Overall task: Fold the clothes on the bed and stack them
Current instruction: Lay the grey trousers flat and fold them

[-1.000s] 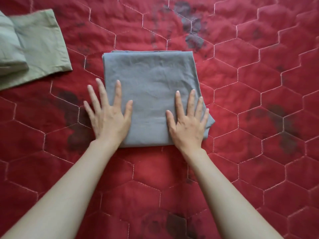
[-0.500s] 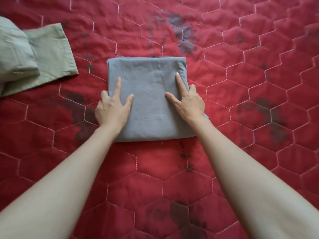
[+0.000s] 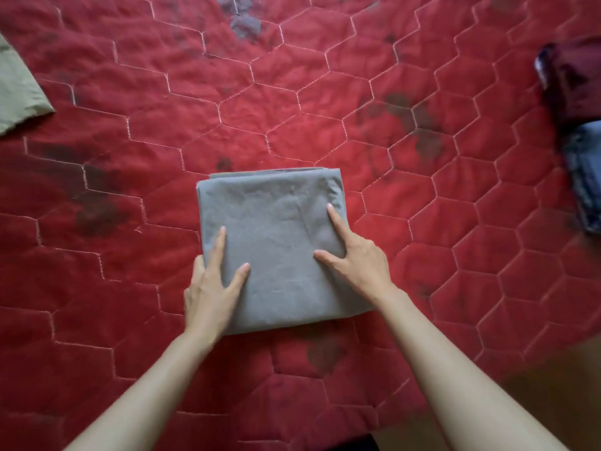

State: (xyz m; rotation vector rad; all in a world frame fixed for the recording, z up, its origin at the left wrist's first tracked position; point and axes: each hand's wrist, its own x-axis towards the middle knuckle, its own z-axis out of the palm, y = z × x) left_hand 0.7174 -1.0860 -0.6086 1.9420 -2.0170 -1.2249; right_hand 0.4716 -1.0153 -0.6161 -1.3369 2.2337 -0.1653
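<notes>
At nine o'clock lies an olive-green folded cloth (image 3: 19, 92); centred on the red quilted bed (image 3: 292, 102), a folded grey square garment (image 3: 276, 242) is gripped at its edges by left hand (image 3: 211, 288) and right hand (image 3: 357, 262), fingers curled under. Folding looks finished; next, lifting toward the dark stack (image 3: 579, 125) at three o'clock.

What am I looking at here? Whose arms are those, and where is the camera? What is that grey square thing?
There is no machine here, just a person. The camera sits on the person's head and looks down, so you see their own two arms reaching out. The red surface with six-sided stitching is a quilt on a bed. The grey square is a folded grey cloth. The left hand grips its left edge, thumb and forefinger on top, other fingers tucked down the side. The right hand grips the right edge the same way. At the far left lies a green cloth. At the right edge sit blurry dark red and blue clothes.
</notes>
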